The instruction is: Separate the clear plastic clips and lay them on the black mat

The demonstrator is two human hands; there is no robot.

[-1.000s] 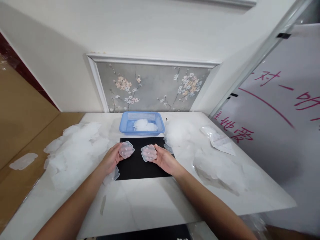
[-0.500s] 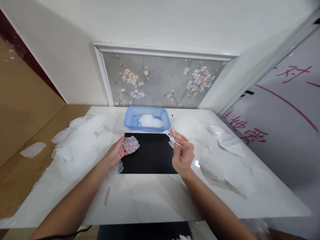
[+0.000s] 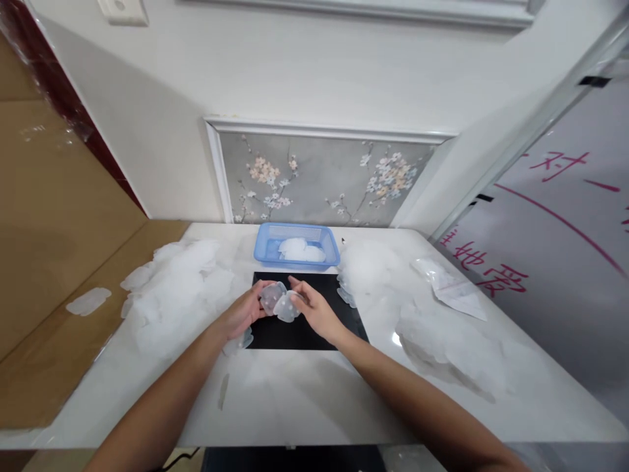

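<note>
My left hand (image 3: 246, 311) is closed on a thin translucent plastic piece (image 3: 271, 296) with small pale dots. My right hand (image 3: 317, 311) pinches a second, similar lobed piece (image 3: 286, 307), whose edge overlaps the first. Both pieces are held above a black mat (image 3: 304, 337). Loose piles of the same whitish, see-through pieces lie on either side, a left pile (image 3: 171, 301) and a right pile (image 3: 368, 265).
Behind the mat, a blue plastic basket (image 3: 297, 263) holds several white pieces (image 3: 301, 250). A clear plastic bag (image 3: 455, 292) lies at the right of the white table (image 3: 289, 400). Brown cardboard (image 3: 59, 354) borders the left side.
My right hand has moved left and in front of the mat's middle, bringing its piece against the one in my left hand. The camera view has tilted up slightly.
</note>
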